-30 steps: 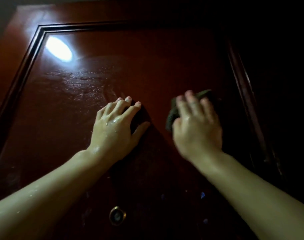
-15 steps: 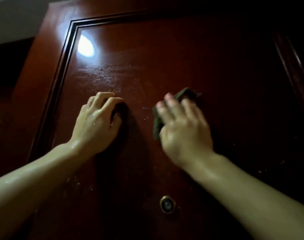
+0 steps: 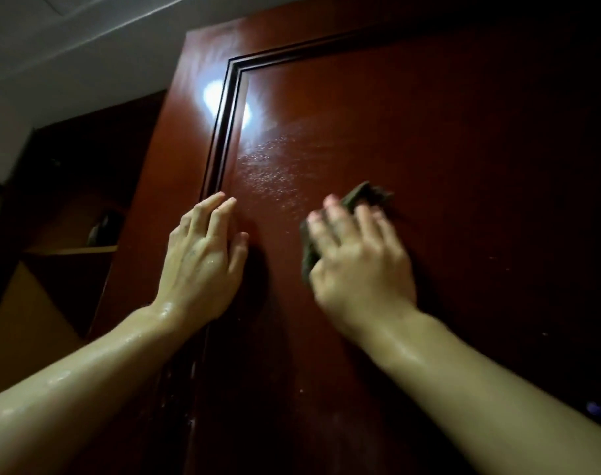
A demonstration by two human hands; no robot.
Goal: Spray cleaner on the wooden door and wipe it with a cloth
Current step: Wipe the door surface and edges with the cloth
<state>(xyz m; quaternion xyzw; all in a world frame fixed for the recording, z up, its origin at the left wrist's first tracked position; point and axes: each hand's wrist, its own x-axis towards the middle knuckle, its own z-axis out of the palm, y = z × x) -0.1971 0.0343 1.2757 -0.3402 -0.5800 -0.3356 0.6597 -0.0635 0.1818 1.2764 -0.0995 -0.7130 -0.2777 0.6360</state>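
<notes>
A glossy reddish-brown wooden door (image 3: pixel 412 132) fills the view, with a raised dark moulding (image 3: pixel 223 132) framing its panel. Wet droplets (image 3: pixel 275 166) glisten on the panel above my hands. My left hand (image 3: pixel 203 258) lies flat on the door over the moulding, fingers straight. My right hand (image 3: pixel 357 262) presses a dark green cloth (image 3: pixel 357 197) against the panel with spread fingers; the cloth pokes out above and to the left of the hand. Both forearms look wet. No spray bottle is in sight.
To the left of the door's edge stands a dark wooden shelf unit (image 3: pixel 73 248) with a small dark object (image 3: pixel 102 226) on it. White ceiling (image 3: pixel 86 36) shows at top left. The right side of the door is in deep shadow.
The view has swung up and right, so the door's left edge and shelf show now. Both hands have slid left across the panel; my left hand now lies over the moulding with straighter fingers.
</notes>
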